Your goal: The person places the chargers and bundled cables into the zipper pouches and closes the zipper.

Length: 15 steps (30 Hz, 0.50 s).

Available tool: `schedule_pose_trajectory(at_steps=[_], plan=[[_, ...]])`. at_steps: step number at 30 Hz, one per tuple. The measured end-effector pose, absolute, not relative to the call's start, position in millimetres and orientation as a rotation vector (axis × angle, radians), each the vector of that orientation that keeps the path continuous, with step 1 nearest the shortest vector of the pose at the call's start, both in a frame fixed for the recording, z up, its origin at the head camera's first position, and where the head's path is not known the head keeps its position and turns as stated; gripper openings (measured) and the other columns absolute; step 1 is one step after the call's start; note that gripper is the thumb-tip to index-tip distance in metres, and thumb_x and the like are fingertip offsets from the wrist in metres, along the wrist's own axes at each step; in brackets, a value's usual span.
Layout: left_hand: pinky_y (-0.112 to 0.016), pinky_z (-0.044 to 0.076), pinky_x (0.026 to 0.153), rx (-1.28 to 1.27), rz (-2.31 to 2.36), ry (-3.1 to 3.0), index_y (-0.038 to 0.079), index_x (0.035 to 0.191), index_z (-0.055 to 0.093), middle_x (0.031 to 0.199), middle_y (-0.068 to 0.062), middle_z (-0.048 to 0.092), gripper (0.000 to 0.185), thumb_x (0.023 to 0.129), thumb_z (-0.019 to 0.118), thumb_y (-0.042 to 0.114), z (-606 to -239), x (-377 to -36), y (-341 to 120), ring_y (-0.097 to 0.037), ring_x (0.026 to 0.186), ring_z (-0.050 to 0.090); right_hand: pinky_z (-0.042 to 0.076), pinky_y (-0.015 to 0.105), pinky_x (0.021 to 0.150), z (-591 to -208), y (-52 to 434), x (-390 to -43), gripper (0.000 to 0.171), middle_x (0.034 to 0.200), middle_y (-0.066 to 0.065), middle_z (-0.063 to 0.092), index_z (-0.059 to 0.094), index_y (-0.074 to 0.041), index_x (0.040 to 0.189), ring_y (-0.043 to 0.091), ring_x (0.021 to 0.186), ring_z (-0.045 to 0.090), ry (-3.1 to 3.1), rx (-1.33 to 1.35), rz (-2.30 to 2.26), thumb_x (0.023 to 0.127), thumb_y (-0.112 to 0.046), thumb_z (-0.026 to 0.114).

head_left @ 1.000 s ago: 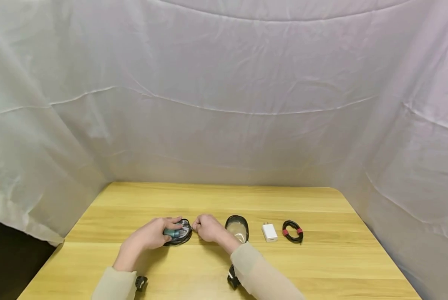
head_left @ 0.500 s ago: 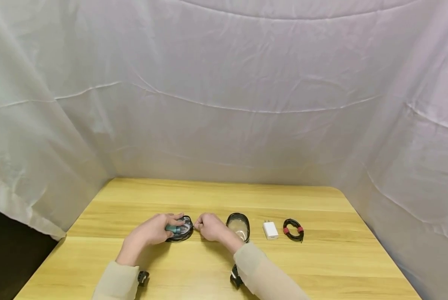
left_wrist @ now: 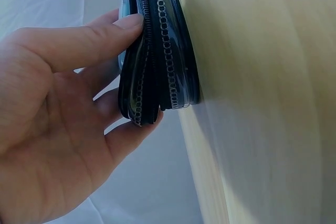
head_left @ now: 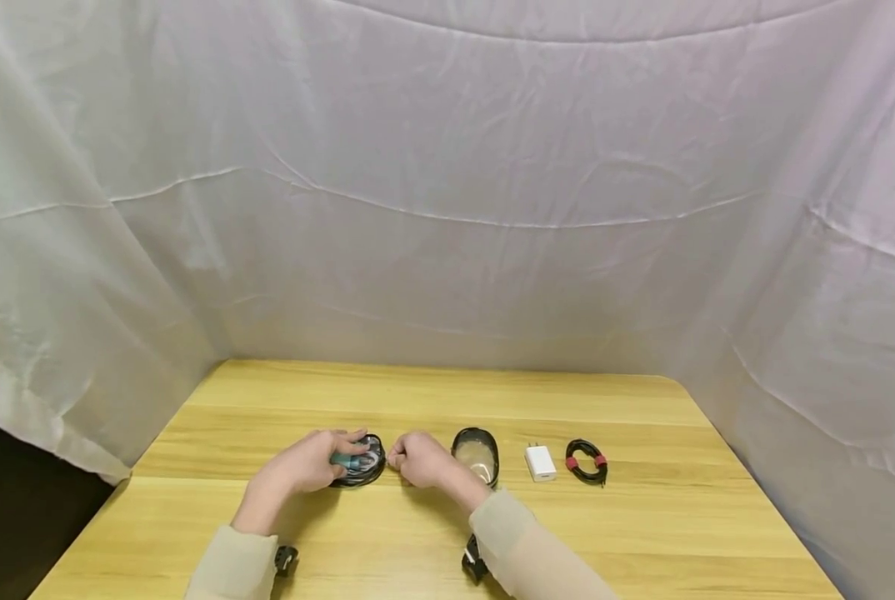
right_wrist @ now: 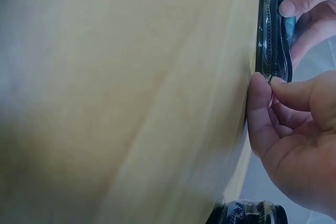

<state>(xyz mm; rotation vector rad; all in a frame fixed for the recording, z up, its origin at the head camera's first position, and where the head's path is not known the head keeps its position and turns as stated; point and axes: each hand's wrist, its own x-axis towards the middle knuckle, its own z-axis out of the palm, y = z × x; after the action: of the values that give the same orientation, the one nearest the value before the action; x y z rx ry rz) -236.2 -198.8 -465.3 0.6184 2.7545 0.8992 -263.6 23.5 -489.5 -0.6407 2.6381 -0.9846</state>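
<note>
A clear zippered pouch with black trim (head_left: 372, 473) lies at the left of the wooden table, with something teal inside. My left hand (head_left: 305, 462) grips its left side; in the left wrist view the thumb presses the zipper edge (left_wrist: 148, 40) while the fingers curl round the other face. At the pouch's right end, my right hand (head_left: 421, 460) pinches thumb against forefinger. The right wrist view shows a small dark zipper pull (right_wrist: 271, 78) between those fingertips, mostly hidden. The teeth stand parted near the left end in the left wrist view.
Just right of my right hand lies a second clear, black-trimmed pouch (head_left: 474, 454), partly behind the forearm. Farther right are a white charger plug (head_left: 541, 463) and a coiled black cable (head_left: 587, 478) with red ties. Grey cloth (head_left: 447, 275) hangs around the table (head_left: 642, 533).
</note>
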Motion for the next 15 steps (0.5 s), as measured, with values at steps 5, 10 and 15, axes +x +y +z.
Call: schedule_pose_trajectory(at_steps=[5,10,15], plan=[[-0.062,0.043,0.111,0.654,0.892,2.753,0.003,0.130,0.072,0.155,-0.016,0.051,0.048,0.084,0.074,-0.011,-463.0,-236.0,-198.5,-0.051,0.143,0.041,0.051,0.023,0.064,-489.7,25.5,-265.3,0.017,0.073,-0.001,0.066,0.072,-0.006,0.089,0.007,0.060,0.058,2.644,-0.620,-1.008,0.103,-0.007,0.062],[-0.064,0.043,0.111,0.676,0.874,2.760,0.003,0.130,0.072,0.155,-0.018,0.051,0.047,0.084,0.079,-0.005,-459.6,-234.9,-198.2,-0.052,0.139,0.045,0.054,0.025,0.070,-490.2,25.5,-268.1,0.016,0.069,-0.001,0.066,0.073,-0.006,0.091,0.007,0.058,0.060,2.653,-0.607,-1.036,0.102,-0.006,0.062],[-0.064,0.044,0.109,0.676,0.855,2.768,0.003,0.130,0.072,0.154,-0.019,0.051,0.047,0.084,0.080,-0.003,-458.0,-234.0,-200.1,-0.052,0.139,0.046,0.055,0.026,0.074,-490.7,22.7,-271.8,0.016,0.074,-0.002,0.068,0.074,-0.006,0.093,0.008,0.064,0.059,2.669,-0.628,-1.027,0.103,-0.007,0.062]])
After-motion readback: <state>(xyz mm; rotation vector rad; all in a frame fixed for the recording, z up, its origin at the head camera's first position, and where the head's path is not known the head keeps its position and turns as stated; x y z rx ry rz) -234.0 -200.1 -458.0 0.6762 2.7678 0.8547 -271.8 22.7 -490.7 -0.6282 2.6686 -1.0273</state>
